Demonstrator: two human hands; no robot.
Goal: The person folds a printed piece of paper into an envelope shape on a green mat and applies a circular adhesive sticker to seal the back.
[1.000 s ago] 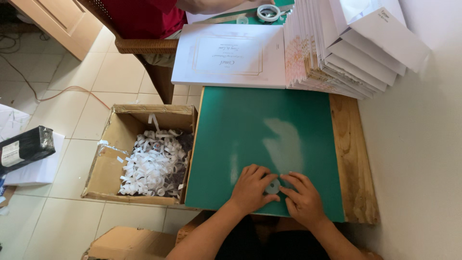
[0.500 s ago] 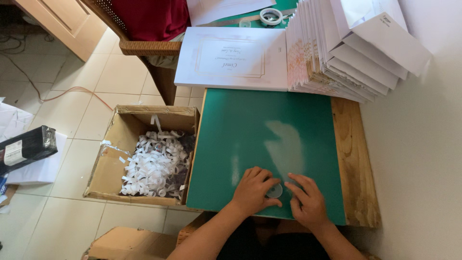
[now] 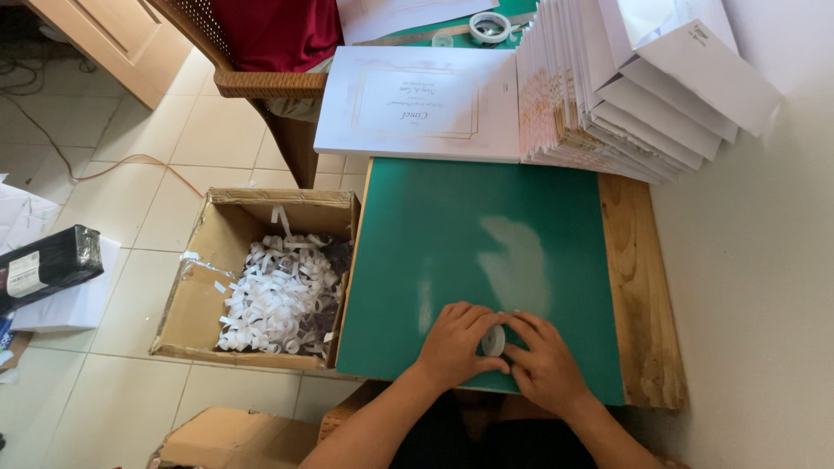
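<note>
both hands pinch a small tape roll [image 3: 493, 340] upright on edge.

Floor [image 3: 113, 165]: pale cream square tiles with thin grout lines, daylit; a thin orange cable [image 3: 130, 162] trails across them.

Wall [image 3: 764, 287]: plain off-white, running along the right side, just beside the desk.

Desk [image 3: 638, 287]: low, raw light wood with visible grain, its top covered by a green mat [image 3: 486, 252] showing a pale glare patch.

Chair [image 3: 269, 82]: dark wood with a woven cane back, standing at the far side of the desk, a red cloth [image 3: 287, 30] on it.

Cabinet [image 3: 113, 35]: light wood, panelled front, upper left corner.

Cardboard box [image 3: 200, 287]: open, on the floor touching the desk's left edge.

Second cardboard box [image 3: 230, 439]: at the bottom edge.
</note>
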